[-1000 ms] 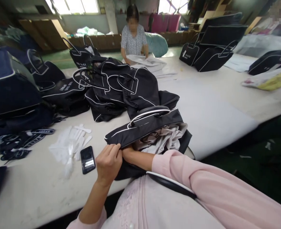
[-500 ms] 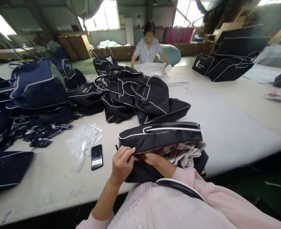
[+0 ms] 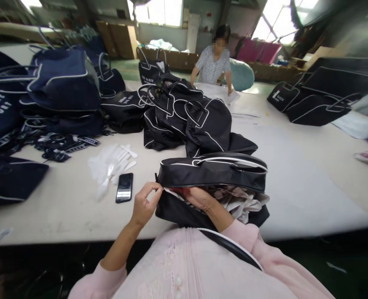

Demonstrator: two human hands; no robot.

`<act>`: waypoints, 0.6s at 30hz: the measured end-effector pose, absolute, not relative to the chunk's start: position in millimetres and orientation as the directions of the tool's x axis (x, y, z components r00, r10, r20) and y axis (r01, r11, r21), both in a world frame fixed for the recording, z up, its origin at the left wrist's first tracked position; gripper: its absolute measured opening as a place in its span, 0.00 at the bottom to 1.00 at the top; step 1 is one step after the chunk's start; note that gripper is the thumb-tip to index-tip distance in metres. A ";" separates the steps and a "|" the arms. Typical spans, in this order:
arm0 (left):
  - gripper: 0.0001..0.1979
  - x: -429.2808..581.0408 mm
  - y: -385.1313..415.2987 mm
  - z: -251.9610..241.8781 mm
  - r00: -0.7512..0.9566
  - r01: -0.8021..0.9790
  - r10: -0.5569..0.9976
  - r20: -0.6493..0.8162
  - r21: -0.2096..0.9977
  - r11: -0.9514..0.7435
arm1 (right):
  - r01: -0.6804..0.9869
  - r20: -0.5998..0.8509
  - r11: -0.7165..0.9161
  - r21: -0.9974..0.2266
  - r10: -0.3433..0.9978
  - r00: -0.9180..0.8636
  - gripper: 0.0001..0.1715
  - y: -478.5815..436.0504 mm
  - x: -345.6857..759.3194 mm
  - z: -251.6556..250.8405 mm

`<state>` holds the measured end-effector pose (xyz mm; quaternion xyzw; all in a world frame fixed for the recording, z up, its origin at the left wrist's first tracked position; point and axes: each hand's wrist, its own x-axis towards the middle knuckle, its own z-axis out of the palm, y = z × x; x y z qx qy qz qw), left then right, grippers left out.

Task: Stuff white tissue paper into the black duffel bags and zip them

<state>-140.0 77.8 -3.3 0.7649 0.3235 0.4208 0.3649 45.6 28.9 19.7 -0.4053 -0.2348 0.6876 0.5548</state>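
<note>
A black bag (image 3: 215,176) with white piping lies on the table right in front of me, its zipped opening towards me. Crumpled pale fabric (image 3: 241,203) bulges from the right part of the opening. My left hand (image 3: 144,203) pinches the left end of the opening, thumb and forefinger pressed together on the bag's edge. Into the opening reaches my right hand (image 3: 199,198); its fingers are hidden under the upper side of the bag. One rounded handle (image 3: 230,247) of the bag hangs against my body.
Left of the bag are a phone (image 3: 124,187) and white plastic strips (image 3: 110,164). Black bags (image 3: 210,128) are heaped behind it, and navy bags (image 3: 62,83) stand at the left. Across the table a co-worker (image 3: 213,62) handles a white sheet (image 3: 230,97).
My left hand has moved left along the opening to its end corner. My right hand remains inside the bag, which now gapes wider at the left. The view has shifted.
</note>
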 end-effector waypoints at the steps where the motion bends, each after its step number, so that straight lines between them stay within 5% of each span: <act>1: 0.04 -142.3 80.1 -1.9 0.467 0.190 0.772 0.430 0.804 -0.563 | -0.509 -0.274 -0.282 -0.814 0.957 -0.092 0.17 27.5 49.1 23.6; 4: 0.05 -144.3 83.9 0.9 0.497 0.152 0.727 0.474 0.777 -0.611 | -0.059 -0.281 -0.283 -0.957 0.959 -0.034 0.17 22.3 64.8 41.0; 7: 0.08 -147.0 86.9 -4.2 0.409 0.164 0.829 0.382 0.863 -0.479 | 0.324 -0.267 -0.206 -0.923 0.951 -0.156 0.20 22.1 75.6 58.9; 10: 0.10 -155.1 86.9 -20.5 0.222 0.215 0.932 0.287 0.918 -0.334 | 0.408 -0.261 -0.116 -0.906 0.910 -0.322 0.22 27.4 71.1 63.0; 14: 0.19 -160.5 65.4 -55.2 0.030 0.262 0.969 0.246 0.933 -0.245 | 0.473 -0.258 -0.110 -0.874 0.930 -0.260 0.23 36.3 57.6 48.8; 18: 0.28 -138.3 29.6 -82.8 -0.081 0.012 0.988 -0.130 0.991 0.131 | 0.434 -0.387 -0.248 -0.866 0.882 -0.270 0.22 49.0 51.3 38.6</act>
